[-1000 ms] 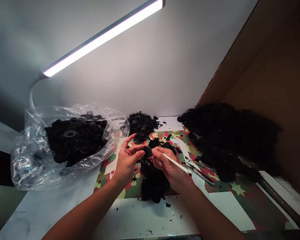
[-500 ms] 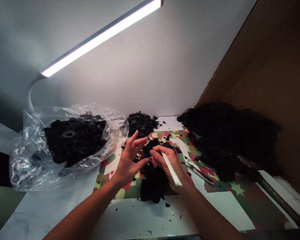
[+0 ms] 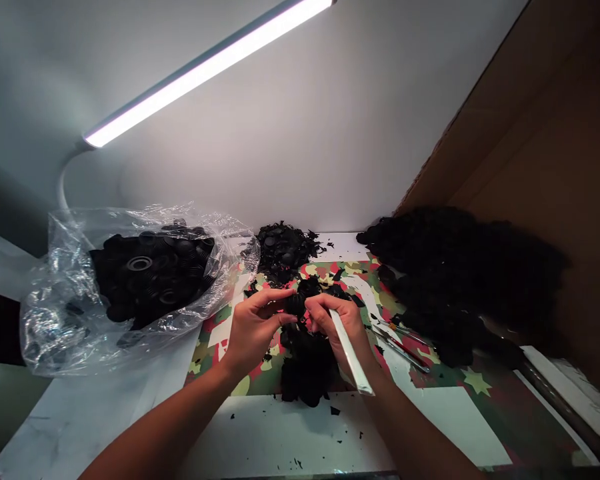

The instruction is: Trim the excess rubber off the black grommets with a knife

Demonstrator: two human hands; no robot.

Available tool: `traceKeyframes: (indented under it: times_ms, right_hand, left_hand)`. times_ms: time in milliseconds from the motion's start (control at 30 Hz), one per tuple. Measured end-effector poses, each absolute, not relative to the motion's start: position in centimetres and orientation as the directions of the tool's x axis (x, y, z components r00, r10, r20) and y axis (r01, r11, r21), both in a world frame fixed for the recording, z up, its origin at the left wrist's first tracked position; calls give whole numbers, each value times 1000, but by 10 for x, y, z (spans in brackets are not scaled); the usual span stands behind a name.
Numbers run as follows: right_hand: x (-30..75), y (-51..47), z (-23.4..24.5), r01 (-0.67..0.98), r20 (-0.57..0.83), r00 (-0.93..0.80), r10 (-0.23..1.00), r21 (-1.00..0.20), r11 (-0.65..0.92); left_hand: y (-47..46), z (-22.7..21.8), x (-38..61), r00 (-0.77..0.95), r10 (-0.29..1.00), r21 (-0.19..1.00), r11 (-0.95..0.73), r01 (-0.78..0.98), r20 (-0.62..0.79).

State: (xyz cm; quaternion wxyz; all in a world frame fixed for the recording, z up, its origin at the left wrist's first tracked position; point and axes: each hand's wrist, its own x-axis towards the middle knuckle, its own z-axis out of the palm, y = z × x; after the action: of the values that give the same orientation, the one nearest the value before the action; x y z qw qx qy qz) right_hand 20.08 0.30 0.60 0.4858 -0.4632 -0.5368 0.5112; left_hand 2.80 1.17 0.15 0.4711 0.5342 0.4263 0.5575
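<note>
My left hand [image 3: 254, 325] pinches a small black ribbed rubber part [image 3: 295, 305] between thumb and fingers, just above a heap of the same black parts [image 3: 306, 363] on the camouflage mat [image 3: 445, 383]. My right hand [image 3: 341, 325] is closed round a thin white-handled tool [image 3: 351, 352], whose tip meets the held part. The two hands almost touch over the middle of the mat.
A clear plastic bag [image 3: 60, 313] full of black rubber rings lies at the left. Black trimmings are piled at the back [image 3: 284, 248], and a large dark heap [image 3: 460, 280] sits at the right against a cardboard wall [image 3: 555, 133]. Metal tools [image 3: 399, 345] lie right of my hand. A strip lamp [image 3: 205, 70] glows overhead.
My left hand, spread open half a second ago, has closed again on the black part. The right hand turned the white tool so its handle points down toward me.
</note>
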Motion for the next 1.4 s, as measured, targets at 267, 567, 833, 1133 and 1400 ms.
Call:
traceKeyframes:
  times_ms: [267, 567, 833, 1133, 1400]
  right_hand:
    - [199, 3, 2, -226, -42, -113, 993, -972, -67]
    - [216, 15, -1, 137, 25, 46, 999, -990, 18]
    - [251, 54, -5, 307, 200, 114, 973, -939, 157]
    - [244, 97, -30, 538, 174, -2, 985, -830, 147]
    - [225, 83, -30, 411, 138, -82, 987, -898, 160]
  left_hand:
    - [13, -4, 31, 116, 991, 962, -27, -272, 61]
    - [41, 27, -21, 144, 806, 585, -528, 616, 575]
    - [72, 47, -166, -249, 723, 265, 94, 960, 644]
    - [103, 44, -151, -93, 755, 191, -44, 981, 649]
    - [73, 14, -5, 294, 897, 758, -437, 484, 329]
